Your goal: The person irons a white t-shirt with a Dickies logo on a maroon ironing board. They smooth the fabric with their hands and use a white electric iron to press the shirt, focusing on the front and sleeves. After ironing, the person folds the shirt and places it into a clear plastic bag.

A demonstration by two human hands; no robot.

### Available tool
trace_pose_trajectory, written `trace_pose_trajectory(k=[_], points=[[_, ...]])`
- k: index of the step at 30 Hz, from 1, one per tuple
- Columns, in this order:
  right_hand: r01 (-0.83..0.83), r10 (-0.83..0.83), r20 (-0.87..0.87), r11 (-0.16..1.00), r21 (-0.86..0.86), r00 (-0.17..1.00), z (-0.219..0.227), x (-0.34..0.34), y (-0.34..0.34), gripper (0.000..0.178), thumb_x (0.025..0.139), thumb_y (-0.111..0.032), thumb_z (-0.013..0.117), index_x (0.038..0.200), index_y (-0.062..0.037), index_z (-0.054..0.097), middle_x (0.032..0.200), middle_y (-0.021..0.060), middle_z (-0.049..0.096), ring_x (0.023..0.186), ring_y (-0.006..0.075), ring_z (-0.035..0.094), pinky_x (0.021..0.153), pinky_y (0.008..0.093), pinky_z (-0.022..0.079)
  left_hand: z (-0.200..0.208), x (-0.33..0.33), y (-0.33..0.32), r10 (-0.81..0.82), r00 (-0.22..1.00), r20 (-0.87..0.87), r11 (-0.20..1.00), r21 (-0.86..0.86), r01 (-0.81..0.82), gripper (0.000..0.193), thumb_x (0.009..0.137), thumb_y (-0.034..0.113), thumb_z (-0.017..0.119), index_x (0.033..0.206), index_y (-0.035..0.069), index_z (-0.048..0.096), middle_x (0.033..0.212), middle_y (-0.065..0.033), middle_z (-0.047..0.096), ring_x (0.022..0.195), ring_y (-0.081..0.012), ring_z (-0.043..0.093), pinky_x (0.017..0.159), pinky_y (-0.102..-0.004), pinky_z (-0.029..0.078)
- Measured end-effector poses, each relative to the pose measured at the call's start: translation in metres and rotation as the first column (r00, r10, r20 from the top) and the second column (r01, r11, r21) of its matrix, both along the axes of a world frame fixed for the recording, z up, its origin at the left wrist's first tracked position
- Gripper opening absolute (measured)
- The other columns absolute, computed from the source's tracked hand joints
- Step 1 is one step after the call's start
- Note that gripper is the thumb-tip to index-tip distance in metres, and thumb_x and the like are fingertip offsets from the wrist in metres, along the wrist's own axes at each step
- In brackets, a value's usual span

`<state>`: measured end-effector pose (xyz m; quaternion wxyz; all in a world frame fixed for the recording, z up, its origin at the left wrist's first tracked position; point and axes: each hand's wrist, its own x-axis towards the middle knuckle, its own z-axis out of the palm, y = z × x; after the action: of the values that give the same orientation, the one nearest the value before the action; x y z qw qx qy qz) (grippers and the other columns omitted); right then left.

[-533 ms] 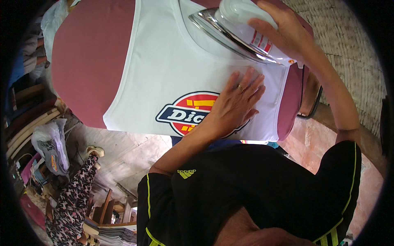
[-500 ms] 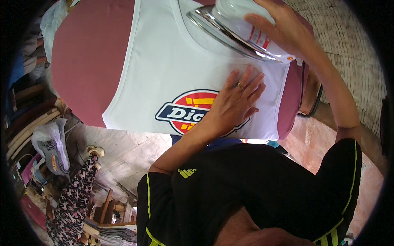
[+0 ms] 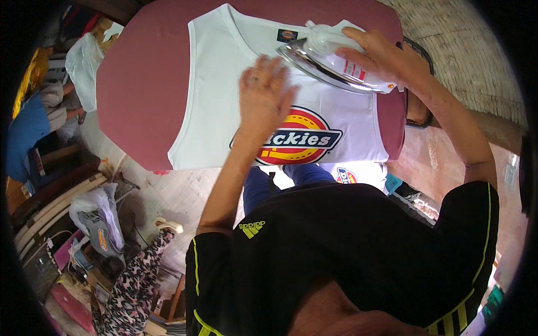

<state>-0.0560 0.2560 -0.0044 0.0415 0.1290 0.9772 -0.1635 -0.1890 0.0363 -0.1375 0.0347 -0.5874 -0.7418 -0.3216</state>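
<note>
White tank top (image 3: 216, 84) lies spread in the upper centre of the frame, presumably for the maroon ironing board's (image 3: 140, 84) flat backing, the right hand (image 3: 384, 55) grasping the iron (image 3: 339, 63) clear of its chrome soleplate (image 3: 314, 67), apparently against burns, the blurred left hand's (image 3: 262, 101) grip released, contact unclear.

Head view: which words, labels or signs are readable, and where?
White garment: white letters on dark band, red oval; readable, uncopied.
Neck label: too small.
Iron: print too small.
Black shirt: yellow chest lettering; readable, uncopied.
Grey bundle: emblem too small.
White cloth below: similar print, partial.
</note>
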Motion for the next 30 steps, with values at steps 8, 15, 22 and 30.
trace_pose_trajectory(k=[8, 15, 22, 30], points=[[0.177, -0.166, 0.318, 0.984, -0.004, 0.933, 0.015, 0.022, 0.001, 0.055, 0.096, -0.053, 0.052, 0.139, -0.0184, 0.051, 0.112, 0.0157, 0.066, 0.106, 0.0272, 0.065, 0.089, 0.0408, 0.05, -0.021, -0.091, 0.019, 0.217, 0.928, -0.303, 0.962, -0.095, -0.256, 0.066, 0.096, 0.06, 0.04, 0.147, 0.017, 0.044, 0.156, -0.0121, 0.035, 0.147, -0.035, 0.024, 0.118, -0.0563, 0.013], [0.34, -0.238, 0.378, 0.912, -0.229, 0.895, 0.026, 0.016, -0.017, 0.053, 0.097, -0.041, 0.058, 0.134, -0.0021, 0.051, 0.121, 0.0214, 0.06, 0.112, 0.0331, 0.059, 0.094, 0.0366, 0.047, -0.03, -0.099, 0.017, 0.239, 0.935, -0.263, 0.958, -0.093, -0.271, 0.072, 0.094, 0.063, 0.037, 0.149, 0.016, 0.039, 0.157, -0.0097, 0.033, 0.148, -0.0303, 0.023, 0.118, -0.0549, 0.011], [0.111, -0.11, 0.008, 0.992, -0.059, 0.994, -0.02, 0.115, 0.004, 0.048, 0.096, -0.032, 0.062, 0.127, 0.0037, 0.052, 0.105, 0.0217, 0.065, 0.094, 0.0305, 0.064, 0.081, 0.0396, 0.05, -0.033, -0.1, 0.02, 0.251, 0.919, -0.304, 0.948, -0.115, -0.297, 0.076, 0.093, 0.065, 0.037, 0.15, 0.015, 0.037, 0.158, -0.0087, 0.033, 0.149, -0.0291, 0.022, 0.119, -0.0532, 0.01], [0.211, -0.157, 0.183, 0.92, -0.33, 0.97, -0.005, 0.081, -0.012, 0.052, 0.094, -0.035, 0.064, 0.127, 0.0039, 0.054, 0.109, 0.0232, 0.066, 0.091, 0.0332, 0.068, 0.081, 0.0378, 0.053, -0.03, -0.098, 0.02, 0.256, 0.919, -0.301, 0.949, -0.101, -0.298, 0.076, 0.092, 0.064, 0.042, 0.15, 0.015, 0.036, 0.158, -0.0077, 0.032, 0.149, -0.0284, 0.022, 0.119, -0.0535, 0.01]])
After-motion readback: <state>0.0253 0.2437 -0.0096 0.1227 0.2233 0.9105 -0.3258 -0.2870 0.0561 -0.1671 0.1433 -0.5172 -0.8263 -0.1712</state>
